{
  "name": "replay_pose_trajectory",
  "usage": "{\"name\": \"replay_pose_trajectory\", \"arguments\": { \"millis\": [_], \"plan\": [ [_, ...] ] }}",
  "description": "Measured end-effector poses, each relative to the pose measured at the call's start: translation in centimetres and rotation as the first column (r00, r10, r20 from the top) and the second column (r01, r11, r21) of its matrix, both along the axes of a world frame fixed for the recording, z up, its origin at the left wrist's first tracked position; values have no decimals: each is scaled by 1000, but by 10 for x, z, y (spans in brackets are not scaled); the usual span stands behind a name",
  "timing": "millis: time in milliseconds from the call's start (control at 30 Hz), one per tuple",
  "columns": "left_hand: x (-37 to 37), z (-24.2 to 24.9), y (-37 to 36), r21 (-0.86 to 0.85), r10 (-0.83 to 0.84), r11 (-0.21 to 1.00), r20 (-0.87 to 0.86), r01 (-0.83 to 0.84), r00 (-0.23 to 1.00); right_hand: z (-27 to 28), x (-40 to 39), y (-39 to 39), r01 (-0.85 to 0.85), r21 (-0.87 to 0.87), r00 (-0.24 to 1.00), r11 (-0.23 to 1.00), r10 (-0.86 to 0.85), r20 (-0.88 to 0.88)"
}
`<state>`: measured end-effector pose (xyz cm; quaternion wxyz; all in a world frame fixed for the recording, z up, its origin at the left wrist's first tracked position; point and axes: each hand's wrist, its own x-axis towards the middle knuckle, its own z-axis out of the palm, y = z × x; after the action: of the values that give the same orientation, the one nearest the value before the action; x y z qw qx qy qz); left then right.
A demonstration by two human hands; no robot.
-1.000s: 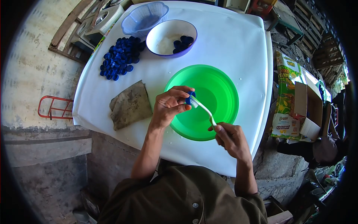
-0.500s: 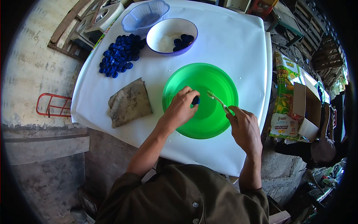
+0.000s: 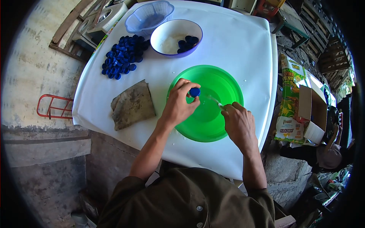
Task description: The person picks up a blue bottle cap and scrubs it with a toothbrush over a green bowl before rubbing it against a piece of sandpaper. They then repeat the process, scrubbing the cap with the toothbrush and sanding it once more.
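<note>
Between the thumb and fingers of my left hand is a blue bottle cap, its flat round face turned up. My right hand grips the handle of a toothbrush, whose pale head is blurred and points toward the cap, apart from it. Both hands are over a green basin. Several more blue caps lie inside a white bowl with a purple outside. Beside that bowl is a heap of blue caps.
A pale blue plastic basket stands at the far left of the white-covered table. A stained, cardboard-like piece lies left of the basin. Off the right edge are an open cardboard box and another person.
My left hand has turned the cap so its flat face shows and shifted slightly left. My right hand has moved left, bringing the toothbrush nearer the cap.
</note>
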<state>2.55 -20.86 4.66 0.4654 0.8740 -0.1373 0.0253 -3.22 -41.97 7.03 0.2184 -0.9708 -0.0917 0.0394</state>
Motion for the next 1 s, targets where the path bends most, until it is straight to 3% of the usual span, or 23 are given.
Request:
{"name": "replay_pose_trajectory", "arguments": {
  "millis": [133,233,300,433,533,567,867,1000],
  "plan": [
    [5,-1,11,-250,-108,963,-20,100,994,2,0,-2,5,76,1000,997,-4,-9],
    [1,2,12,-487,-123,871,-105,57,987,6,-2,-6,73,219,997,973,-80,21],
    [0,3,13,-563,-139,825,-146,33,979,12,-3,-9,157,350,984,923,-176,22],
    [-3,7,13,-612,-160,791,-209,-1,965,15,-11,-13,103,528,989,843,-142,35],
    [-5,5,11,-657,-195,754,-187,25,963,16,-19,-12,258,689,956,677,-76,-283],
    [-6,6,11,-663,-208,748,-187,32,960,11,-22,-11,226,737,966,637,-50,-252],
    [-9,2,8,-736,-275,676,-216,29,937,-4,-24,4,34,583,989,812,-112,98],
    [-7,-1,13,-754,-259,656,-195,24,946,1,-29,2,74,615,992,785,-123,39]
  ]
}}
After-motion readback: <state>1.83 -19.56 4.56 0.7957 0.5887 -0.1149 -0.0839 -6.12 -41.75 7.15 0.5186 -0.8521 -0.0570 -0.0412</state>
